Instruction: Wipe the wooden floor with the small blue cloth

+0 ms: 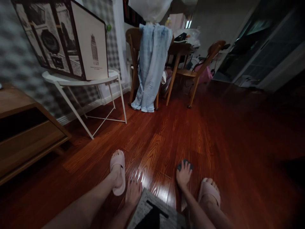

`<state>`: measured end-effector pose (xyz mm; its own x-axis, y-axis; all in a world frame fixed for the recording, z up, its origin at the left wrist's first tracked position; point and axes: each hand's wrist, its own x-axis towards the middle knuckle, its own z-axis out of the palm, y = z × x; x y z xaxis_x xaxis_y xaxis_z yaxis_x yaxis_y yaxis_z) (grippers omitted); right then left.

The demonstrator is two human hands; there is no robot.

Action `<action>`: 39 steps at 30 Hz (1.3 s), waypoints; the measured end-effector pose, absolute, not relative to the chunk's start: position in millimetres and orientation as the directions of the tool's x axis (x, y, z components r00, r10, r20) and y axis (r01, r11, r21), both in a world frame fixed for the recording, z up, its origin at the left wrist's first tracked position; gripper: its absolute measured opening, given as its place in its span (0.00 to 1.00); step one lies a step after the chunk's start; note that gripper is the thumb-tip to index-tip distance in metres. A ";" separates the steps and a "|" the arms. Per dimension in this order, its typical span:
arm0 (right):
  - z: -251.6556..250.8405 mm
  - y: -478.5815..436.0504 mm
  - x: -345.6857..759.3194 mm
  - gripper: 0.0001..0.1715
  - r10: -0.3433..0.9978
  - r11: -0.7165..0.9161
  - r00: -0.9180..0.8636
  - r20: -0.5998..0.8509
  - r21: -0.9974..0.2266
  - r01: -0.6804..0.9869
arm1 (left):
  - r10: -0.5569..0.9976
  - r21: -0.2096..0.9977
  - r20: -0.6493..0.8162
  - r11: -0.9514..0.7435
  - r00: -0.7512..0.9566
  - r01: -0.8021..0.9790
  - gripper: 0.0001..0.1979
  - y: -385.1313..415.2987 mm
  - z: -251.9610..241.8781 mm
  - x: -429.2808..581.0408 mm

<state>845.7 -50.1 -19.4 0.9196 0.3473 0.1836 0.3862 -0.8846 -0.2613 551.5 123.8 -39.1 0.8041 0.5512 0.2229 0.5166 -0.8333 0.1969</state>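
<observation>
Head view: your right hand reaches to the floor at 5 o'clock, fingertips pinching a small dark object. Your left hand rests flat and open beside it. You look mid-pickup; next calls for a firm lift.

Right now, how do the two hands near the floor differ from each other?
The left hand lies flat on the wooden floor with fingers spread and holds nothing; the right hand has a small dark object at its fingertips. The left hand sits close beside the left slipper, while the right hand reaches farther forward than the right slipper. Both are bare and rest by the grey mat.
</observation>
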 end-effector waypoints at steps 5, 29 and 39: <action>-28.6 10.0 731.0 0.50 0.728 -0.614 0.674 0.125 -0.319 0.722 | 0.563 0.223 0.202 -0.823 0.802 0.522 0.36 124.1 -36.6 553.5; -31.8 -9.8 751.0 0.49 0.627 -0.690 0.763 0.155 -0.345 0.637 | 0.588 0.280 0.187 -0.800 0.787 0.530 0.35 122.4 -31.8 552.5; -22.1 -24.2 825.8 0.44 0.699 -0.662 0.707 0.108 -0.277 0.696 | 0.566 0.156 0.231 -0.824 0.791 0.545 0.35 118.9 -40.1 557.8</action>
